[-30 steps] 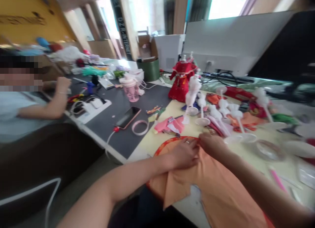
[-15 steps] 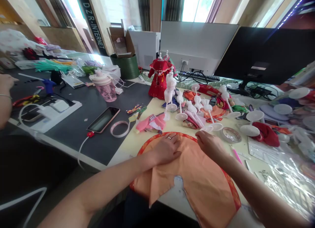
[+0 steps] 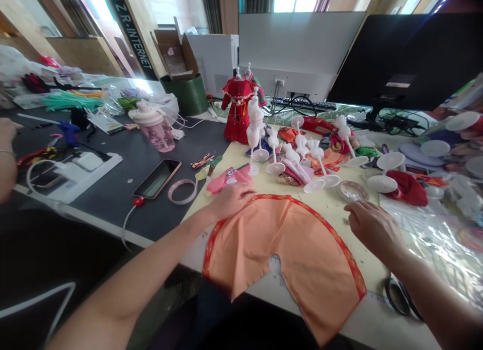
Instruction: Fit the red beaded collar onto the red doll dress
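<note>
A peach cloth half-ring [image 3: 313, 244] with a patterned red trim along its curved edge lies on the pale mat, with a small notch cut in its near side. My left hand [image 3: 232, 201] rests at the cloth's upper left edge, fingers stretched over the trim. Just beyond it is a pink doll garment [image 3: 229, 180]. To the right of the cloth, my right hand [image 3: 372, 226] is over the mat with fingers curled together; what they hold, if anything, is hidden. A roll of clear tape [image 3: 353, 191] sits right behind it. Black-handled scissors [image 3: 402, 298] lie partly under my right forearm.
White doll stands [image 3: 276, 167] and scraps crowd the back of the mat, near a red dress [image 3: 237, 111] on a form. A phone [image 3: 157, 179], another tape roll [image 3: 182, 191] and a tumbler [image 3: 154, 128] stand left. Another person's hand [image 3: 6, 133] shows far left.
My right hand has moved right, off the cloth's top edge to the mat. My left hand has slid left and away from me to the trim. The view has shifted, and scissors now show.
</note>
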{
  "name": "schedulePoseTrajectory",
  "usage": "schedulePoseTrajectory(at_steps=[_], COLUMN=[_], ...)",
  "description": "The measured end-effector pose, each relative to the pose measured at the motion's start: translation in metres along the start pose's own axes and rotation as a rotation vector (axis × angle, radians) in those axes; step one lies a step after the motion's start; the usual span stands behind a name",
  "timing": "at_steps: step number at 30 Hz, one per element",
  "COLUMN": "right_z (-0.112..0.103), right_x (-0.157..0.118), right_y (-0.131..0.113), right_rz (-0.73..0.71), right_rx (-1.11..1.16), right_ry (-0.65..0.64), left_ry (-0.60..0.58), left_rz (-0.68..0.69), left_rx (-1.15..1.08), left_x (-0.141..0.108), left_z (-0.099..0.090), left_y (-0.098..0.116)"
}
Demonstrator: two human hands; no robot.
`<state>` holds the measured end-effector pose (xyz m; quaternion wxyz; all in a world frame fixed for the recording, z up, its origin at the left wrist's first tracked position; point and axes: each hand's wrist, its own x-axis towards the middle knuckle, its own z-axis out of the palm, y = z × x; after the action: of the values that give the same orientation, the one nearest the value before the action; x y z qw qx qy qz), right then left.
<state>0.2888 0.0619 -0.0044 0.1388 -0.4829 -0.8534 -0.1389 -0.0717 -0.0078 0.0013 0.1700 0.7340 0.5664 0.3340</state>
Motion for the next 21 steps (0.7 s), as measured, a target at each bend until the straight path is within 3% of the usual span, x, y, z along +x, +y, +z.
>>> schedulePoseTrajectory(at_steps=[3,7,11,15,21], right_z=[-0.005,-0.012,-0.007,0.009,0.018], right_x=[0.008,0.02,0.026,0.032,0.053], right_y=[-0.034,-0.097,-0.143,-0.156,-0.134], right_rz=[-0.1,-0.379,-0.548,-0.628,-0.528], right_rx=[0.098,0.339,0.357,0.283,0.213], right_ry=[0.048,-0.016,-0.225,-0.279,-0.254], left_ry=[0.049,0.083,0.07,-0.177,-0.23], left_rz=[-0.04,-0.029,0.041,0.308,0.346], left_rx=[0.053,0.141,0.215,0.273,0.245], left_x=[-0.01,-0.024,-0.051,-0.079,-0.086], left_z=[-0.006,-0.001,0.013,0.033,0.042], left_y=[-0.011,-0.005,0.019,0.042,0.045])
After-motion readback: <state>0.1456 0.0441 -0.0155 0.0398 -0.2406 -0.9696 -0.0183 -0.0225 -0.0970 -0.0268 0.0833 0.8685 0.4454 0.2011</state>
